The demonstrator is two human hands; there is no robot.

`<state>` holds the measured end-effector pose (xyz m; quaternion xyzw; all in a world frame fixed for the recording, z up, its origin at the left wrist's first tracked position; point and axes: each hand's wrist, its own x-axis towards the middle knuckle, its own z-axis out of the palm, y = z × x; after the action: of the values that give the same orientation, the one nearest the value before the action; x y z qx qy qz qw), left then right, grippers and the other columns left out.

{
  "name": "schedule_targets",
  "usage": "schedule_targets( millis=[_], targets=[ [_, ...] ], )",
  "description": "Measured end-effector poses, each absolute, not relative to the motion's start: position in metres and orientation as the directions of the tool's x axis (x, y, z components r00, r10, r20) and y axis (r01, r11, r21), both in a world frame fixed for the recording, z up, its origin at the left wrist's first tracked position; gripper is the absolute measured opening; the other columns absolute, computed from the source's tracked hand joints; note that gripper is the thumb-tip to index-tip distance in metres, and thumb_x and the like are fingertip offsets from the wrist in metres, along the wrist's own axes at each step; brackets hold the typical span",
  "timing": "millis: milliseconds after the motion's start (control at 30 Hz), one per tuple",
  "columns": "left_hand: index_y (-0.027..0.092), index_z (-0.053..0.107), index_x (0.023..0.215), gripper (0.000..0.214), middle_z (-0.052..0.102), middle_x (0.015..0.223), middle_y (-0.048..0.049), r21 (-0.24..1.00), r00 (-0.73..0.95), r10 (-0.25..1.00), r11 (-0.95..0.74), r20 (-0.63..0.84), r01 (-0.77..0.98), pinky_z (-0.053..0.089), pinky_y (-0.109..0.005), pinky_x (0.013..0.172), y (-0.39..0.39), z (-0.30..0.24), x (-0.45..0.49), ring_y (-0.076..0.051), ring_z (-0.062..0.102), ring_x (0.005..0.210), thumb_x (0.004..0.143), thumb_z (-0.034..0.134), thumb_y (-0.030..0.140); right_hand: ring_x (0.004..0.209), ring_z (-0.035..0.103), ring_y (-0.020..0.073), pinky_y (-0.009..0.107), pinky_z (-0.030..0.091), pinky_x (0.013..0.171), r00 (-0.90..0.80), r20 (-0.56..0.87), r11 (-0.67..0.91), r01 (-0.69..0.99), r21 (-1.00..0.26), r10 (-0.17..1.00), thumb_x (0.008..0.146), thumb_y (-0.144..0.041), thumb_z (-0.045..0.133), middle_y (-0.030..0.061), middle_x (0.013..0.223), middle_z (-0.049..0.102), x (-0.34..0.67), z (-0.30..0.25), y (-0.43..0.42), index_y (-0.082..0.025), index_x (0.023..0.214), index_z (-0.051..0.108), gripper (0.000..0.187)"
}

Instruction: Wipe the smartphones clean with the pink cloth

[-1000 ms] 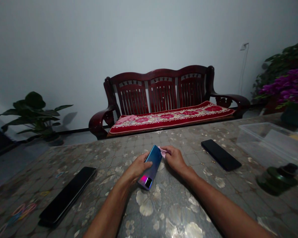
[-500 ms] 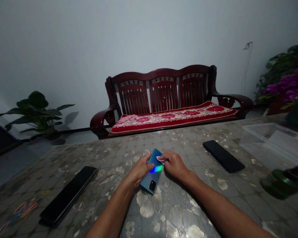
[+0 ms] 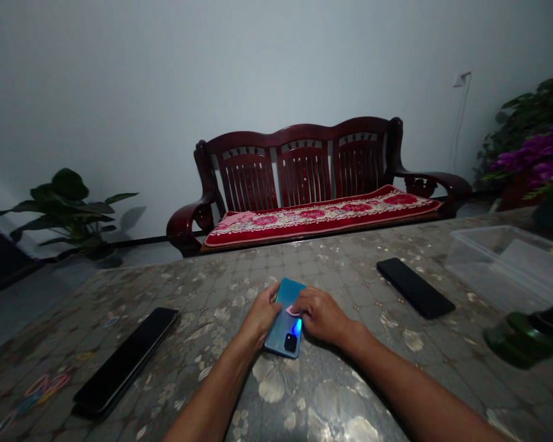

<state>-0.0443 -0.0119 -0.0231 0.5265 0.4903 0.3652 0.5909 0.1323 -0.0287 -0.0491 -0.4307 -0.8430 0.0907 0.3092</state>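
A blue smartphone (image 3: pixel 279 337) with a shiny back and a dark square camera block faces me, back side up, at the middle of the table. My left hand (image 3: pixel 262 313) grips its left edge, thumb lying over the back. Pinched in the fingers of my right hand (image 3: pixel 321 314) is a small pink cloth (image 3: pixel 293 312), pressed on the back of the phone. Most of the cloth is hidden under the fingers.
Black phones lie at left (image 3: pixel 129 362) and right (image 3: pixel 415 288). Colourful rubber bands (image 3: pixel 46 388) are at far left. A green bottle (image 3: pixel 525 336) and a clear plastic box (image 3: pixel 479 270) stand at right. Beyond the patterned table (image 3: pixel 230 276) is a wooden bench (image 3: pixel 304 166).
My right hand with the pink cloth has slid down the phone's back towards the camera block. The phone has turned a little, its camera end swinging right.
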Motion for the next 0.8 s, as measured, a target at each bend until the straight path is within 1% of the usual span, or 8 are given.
schedule_targets(
  millis=[100,200,367,433,533,600,700,800],
  targets=[
    [0.012,0.064,0.126,0.068,0.073,0.114,-0.0083,0.977,0.243,0.956,0.127,-0.166,0.170,0.052,-0.026,0.083,-0.013,-0.022,-0.044,-0.020,0.068,0.097,0.061,0.049,0.002,0.090,0.063,0.0208,0.029,0.047,0.082,-0.339,0.457,0.533,0.738,-0.413,0.823,0.085,-0.003,0.057,0.0073,0.090,0.073,0.137,-0.051,-0.023,-0.020,0.092,0.079,0.027],
    [0.011,0.064,0.127,0.065,0.074,0.110,-0.0075,0.955,0.235,0.958,0.096,-0.165,0.280,0.051,-0.029,0.087,-0.013,-0.019,-0.044,-0.020,0.068,0.098,0.065,0.047,0.003,0.096,0.061,0.0225,0.031,0.047,0.085,-0.238,0.477,0.456,0.786,-0.417,0.846,0.088,-0.002,0.055,0.0102,0.097,0.071,0.144,-0.057,-0.015,-0.017,0.103,0.077,0.031],
    [0.012,0.067,0.122,0.056,0.074,0.108,-0.0058,0.925,0.261,0.950,0.064,-0.172,0.375,0.051,-0.029,0.086,-0.011,-0.018,-0.048,-0.022,0.066,0.101,0.070,0.048,0.008,0.097,0.060,0.0223,0.031,0.047,0.087,-0.330,0.480,0.535,0.748,-0.393,0.813,0.084,0.001,0.056,0.0093,0.097,0.069,0.144,-0.061,-0.017,-0.019,0.104,0.077,0.035],
    [0.011,0.068,0.116,0.050,0.073,0.105,-0.0062,0.910,0.268,0.951,0.034,-0.157,0.412,0.050,-0.030,0.085,-0.010,-0.018,-0.051,-0.022,0.065,0.097,0.069,0.050,0.010,0.097,0.060,0.0223,0.031,0.048,0.086,-0.354,0.471,0.550,0.740,-0.387,0.808,0.086,0.000,0.057,0.0092,0.096,0.070,0.143,-0.060,-0.019,-0.019,0.104,0.078,0.034],
    [0.012,0.070,0.105,0.041,0.072,0.093,-0.0046,0.882,0.291,0.946,-0.008,-0.147,0.471,0.050,-0.030,0.080,-0.008,-0.018,-0.053,-0.022,0.064,0.088,0.069,0.050,0.012,0.098,0.061,0.0223,0.031,0.048,0.086,-0.354,0.456,0.539,0.750,-0.383,0.817,0.087,0.000,0.057,0.0091,0.097,0.071,0.141,-0.059,-0.017,-0.020,0.104,0.078,0.034],
    [0.013,0.071,0.103,0.040,0.071,0.090,-0.0035,0.873,0.307,0.940,-0.022,-0.148,0.488,0.050,-0.029,0.078,-0.007,-0.018,-0.055,-0.021,0.063,0.086,0.070,0.049,0.013,0.099,0.061,0.0225,0.031,0.048,0.087,-0.353,0.448,0.531,0.759,-0.376,0.821,0.088,-0.001,0.057,0.0092,0.098,0.072,0.141,-0.058,-0.015,-0.020,0.106,0.079,0.034],
    [0.013,0.071,0.104,0.040,0.071,0.094,-0.0046,0.872,0.325,0.935,-0.040,-0.139,0.488,0.049,-0.029,0.080,-0.006,-0.017,-0.058,-0.022,0.064,0.090,0.071,0.049,0.013,0.100,0.061,0.0233,0.032,0.048,0.087,-0.368,0.437,0.536,0.760,-0.368,0.821,0.089,-0.002,0.058,0.0099,0.100,0.072,0.141,-0.056,-0.013,-0.019,0.108,0.079,0.033],
    [0.012,0.072,0.102,0.039,0.072,0.099,-0.0062,0.874,0.359,0.925,-0.072,-0.121,0.480,0.049,-0.031,0.087,-0.006,-0.017,-0.061,-0.023,0.064,0.094,0.071,0.049,0.013,0.100,0.061,0.0230,0.033,0.048,0.088,-0.383,0.422,0.541,0.758,-0.364,0.822,0.089,-0.003,0.059,0.0100,0.101,0.072,0.141,-0.055,-0.012,-0.019,0.109,0.078,0.032]
  ],
)
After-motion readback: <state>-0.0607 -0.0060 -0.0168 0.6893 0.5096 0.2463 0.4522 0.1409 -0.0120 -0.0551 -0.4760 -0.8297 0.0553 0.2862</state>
